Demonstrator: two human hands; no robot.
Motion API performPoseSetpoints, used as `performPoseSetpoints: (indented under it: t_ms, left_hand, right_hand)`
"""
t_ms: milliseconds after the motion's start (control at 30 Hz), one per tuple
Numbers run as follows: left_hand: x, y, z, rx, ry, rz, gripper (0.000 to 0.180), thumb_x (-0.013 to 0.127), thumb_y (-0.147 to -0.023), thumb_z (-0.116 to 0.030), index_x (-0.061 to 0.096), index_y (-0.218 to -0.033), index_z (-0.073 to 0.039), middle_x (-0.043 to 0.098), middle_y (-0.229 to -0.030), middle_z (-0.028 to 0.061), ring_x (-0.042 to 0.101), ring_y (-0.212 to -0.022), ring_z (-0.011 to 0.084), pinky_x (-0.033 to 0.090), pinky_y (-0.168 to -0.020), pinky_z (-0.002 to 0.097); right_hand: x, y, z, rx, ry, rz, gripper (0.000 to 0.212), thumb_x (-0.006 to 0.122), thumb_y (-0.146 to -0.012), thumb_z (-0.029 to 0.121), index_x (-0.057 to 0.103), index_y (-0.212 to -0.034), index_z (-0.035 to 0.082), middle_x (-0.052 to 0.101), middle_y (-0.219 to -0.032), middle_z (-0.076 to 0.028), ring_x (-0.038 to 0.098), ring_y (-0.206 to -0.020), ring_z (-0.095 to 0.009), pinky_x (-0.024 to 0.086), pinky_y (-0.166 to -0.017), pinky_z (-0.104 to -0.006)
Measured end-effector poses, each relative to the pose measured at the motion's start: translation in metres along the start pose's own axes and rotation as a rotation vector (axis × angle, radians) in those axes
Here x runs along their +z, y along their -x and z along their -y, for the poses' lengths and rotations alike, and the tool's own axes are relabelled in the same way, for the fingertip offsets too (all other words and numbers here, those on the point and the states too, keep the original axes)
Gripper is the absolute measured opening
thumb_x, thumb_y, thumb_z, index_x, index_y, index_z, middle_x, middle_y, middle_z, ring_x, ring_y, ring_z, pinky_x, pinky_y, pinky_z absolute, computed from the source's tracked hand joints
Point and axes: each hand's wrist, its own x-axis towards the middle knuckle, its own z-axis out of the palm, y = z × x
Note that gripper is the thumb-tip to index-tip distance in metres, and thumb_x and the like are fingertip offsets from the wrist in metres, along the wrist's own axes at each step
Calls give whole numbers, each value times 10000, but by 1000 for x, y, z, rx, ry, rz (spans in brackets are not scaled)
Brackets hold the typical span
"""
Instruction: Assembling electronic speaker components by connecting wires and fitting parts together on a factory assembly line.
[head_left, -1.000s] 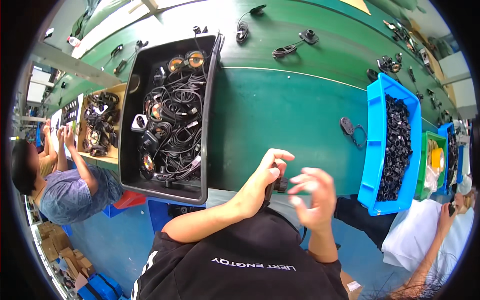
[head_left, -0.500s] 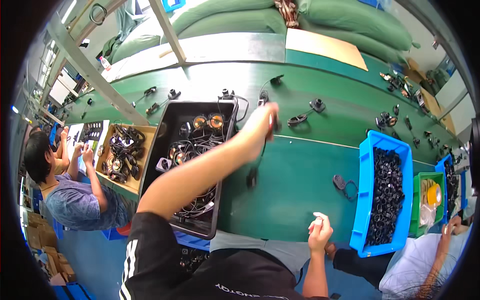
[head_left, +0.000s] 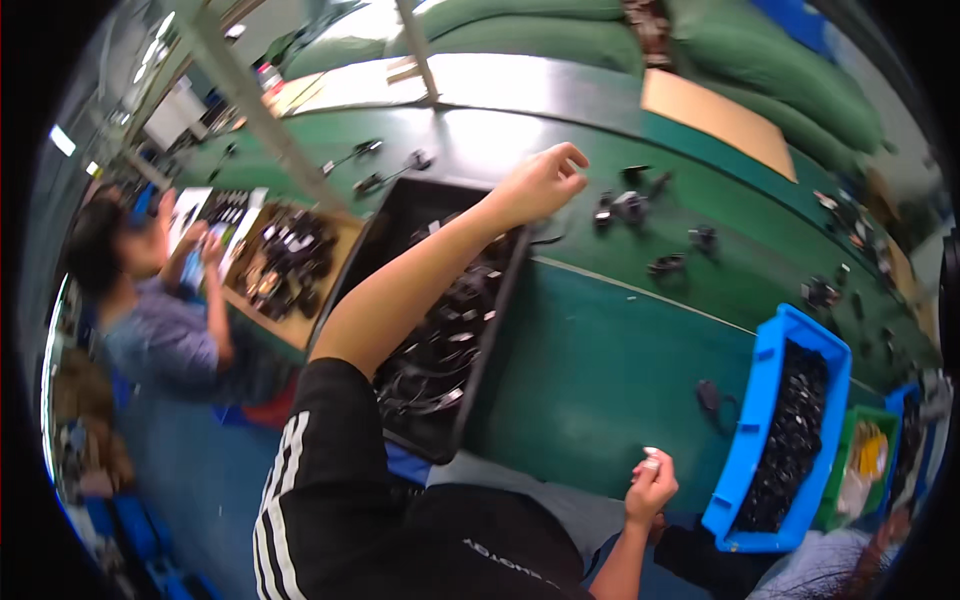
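My left hand [head_left: 545, 184] is stretched out over the far side of the green table [head_left: 590, 370], its fingers bent but apart, with nothing visible in them. Just to its right lie small black devices with cables [head_left: 628, 207], close together and blurred. Under my left forearm stands a black crate [head_left: 480, 385] full of tangled black cabled parts. At the near edge of the table, my right hand [head_left: 652, 487] is held with its fingers curled in, and nothing shows in them.
A blue bin [head_left: 742, 430] of small black parts stands at the right, beside a green crate [head_left: 845, 482]. More black pieces [head_left: 667, 264] dot the far table. One dark part [head_left: 708, 394] lies near the blue bin. At left, a person [head_left: 165, 310] works by a cardboard tray [head_left: 330, 262].
My left hand has let go of the dark cabled device it held, which now seems to lie among the others beyond it. The view has swung, shifting the scene rightward.
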Motion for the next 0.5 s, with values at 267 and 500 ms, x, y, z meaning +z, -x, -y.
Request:
performPoseSetpoints:
  t_ms: [267, 500]
  left_hand:
    - [-68, 223, 73, 121, -714, -18, 254, 647, -750, -99, 618, -1002, -77, 589, -1041, 102, 550, -1010, 300, 472, -878, 377]
    - [-82, 199, 79, -69, -813, 140, 309, 688, -724, -183, 626, -1017, -103, 588, -1075, 107, 514, -1046, 298, 449, -885, 369]
  right_hand:
    - [13, -6, -1, -159, 136, 77, 181, 468, -884, 51, 638, -942, 24, 537, -603, -32, 444, -506, -120, 376, -482, -251]
    - [30, 2, 27, -129, 40, 111, 185, 466, -882, 38, 636, -957, 24, 534, -615, -29, 453, -523, -124, 388, -497, -255]
